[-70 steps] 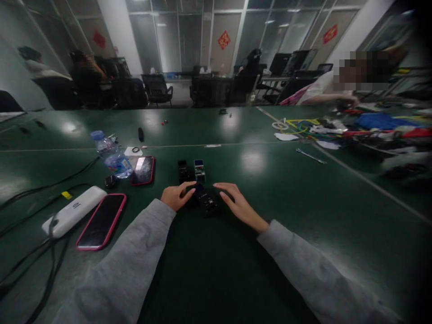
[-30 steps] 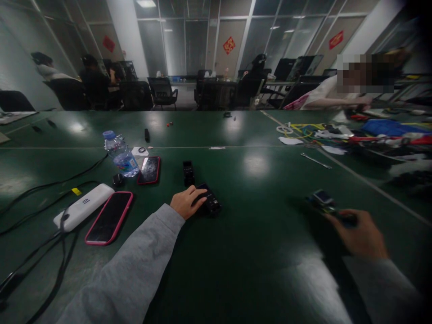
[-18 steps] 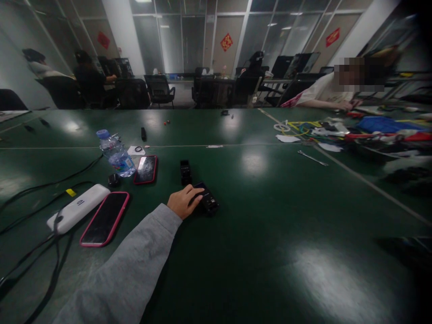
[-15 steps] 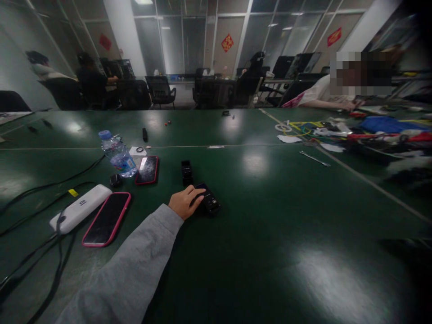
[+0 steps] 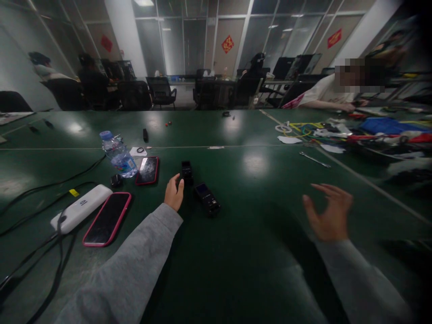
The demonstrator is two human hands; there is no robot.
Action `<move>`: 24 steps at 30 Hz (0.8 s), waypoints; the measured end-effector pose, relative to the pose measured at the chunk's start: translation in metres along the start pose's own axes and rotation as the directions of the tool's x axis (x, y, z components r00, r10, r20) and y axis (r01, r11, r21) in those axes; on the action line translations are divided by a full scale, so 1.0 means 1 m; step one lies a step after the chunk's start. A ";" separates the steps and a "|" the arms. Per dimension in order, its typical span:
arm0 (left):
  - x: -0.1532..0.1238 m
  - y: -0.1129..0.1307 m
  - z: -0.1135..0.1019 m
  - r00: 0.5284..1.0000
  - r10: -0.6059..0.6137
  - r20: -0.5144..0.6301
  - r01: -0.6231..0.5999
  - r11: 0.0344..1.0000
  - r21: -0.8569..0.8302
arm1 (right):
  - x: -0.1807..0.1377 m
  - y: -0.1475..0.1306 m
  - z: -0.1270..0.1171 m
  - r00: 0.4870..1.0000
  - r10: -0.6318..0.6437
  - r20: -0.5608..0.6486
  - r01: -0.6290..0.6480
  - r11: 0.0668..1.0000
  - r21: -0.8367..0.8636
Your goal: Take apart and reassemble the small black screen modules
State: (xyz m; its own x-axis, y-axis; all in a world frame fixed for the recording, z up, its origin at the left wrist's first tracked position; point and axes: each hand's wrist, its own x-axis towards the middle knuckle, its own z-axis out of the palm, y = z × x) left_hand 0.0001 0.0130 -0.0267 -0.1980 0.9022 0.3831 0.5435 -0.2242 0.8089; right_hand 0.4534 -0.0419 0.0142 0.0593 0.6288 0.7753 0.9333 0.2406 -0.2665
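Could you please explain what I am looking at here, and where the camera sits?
There is no machine: a person wears a camera on the head, looking forward and down at their own grey-sleeved arms over a green table. The left hand reaches to a small black block; whether it grips it is unclear. Beside it lies a black handheld device. The right hand hovers open, holding nothing. To the left lie a pink-cased phone, a white power bank, a second phone and a water bottle. Another person sits at far right.
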 end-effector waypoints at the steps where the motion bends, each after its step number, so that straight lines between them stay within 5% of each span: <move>1: 0.000 -0.001 0.001 0.998 -0.002 0.059 0.004 1.000 -0.029 | 0.006 -0.018 0.016 0.999 -0.036 0.023 0.035 0.997 0.062; 4: -0.002 0.005 0.003 0.973 0.067 0.219 -0.042 0.992 -0.119 | 0.022 -0.070 0.062 0.982 -0.126 0.138 0.089 0.964 0.249; 8: -0.004 0.014 0.001 0.965 0.091 0.246 -0.047 0.982 -0.181 | 0.041 -0.123 0.110 0.922 -0.232 0.311 0.076 0.894 0.442; 16: -0.004 0.019 -0.001 0.956 0.084 0.282 -0.020 0.975 -0.222 | 0.055 -0.173 0.194 0.811 -0.336 0.480 0.029 0.841 0.541; 20: -0.004 0.022 -0.003 0.946 0.074 0.314 -0.003 0.975 -0.220 | 0.047 -0.155 0.186 0.831 -0.270 0.486 -0.055 0.830 0.555; 24: -0.005 0.024 -0.002 0.950 0.085 0.302 -0.024 0.979 -0.201 | 0.044 -0.071 0.106 0.907 -0.137 0.398 -0.046 0.908 0.417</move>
State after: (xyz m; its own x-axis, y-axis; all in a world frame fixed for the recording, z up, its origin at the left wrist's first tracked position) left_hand 0.0120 0.0026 -0.0085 0.1041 0.9489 0.2978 0.3731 -0.3148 0.8727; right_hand 0.3519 0.0476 0.0067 -0.2154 0.8318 0.5116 0.6968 0.4980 -0.5162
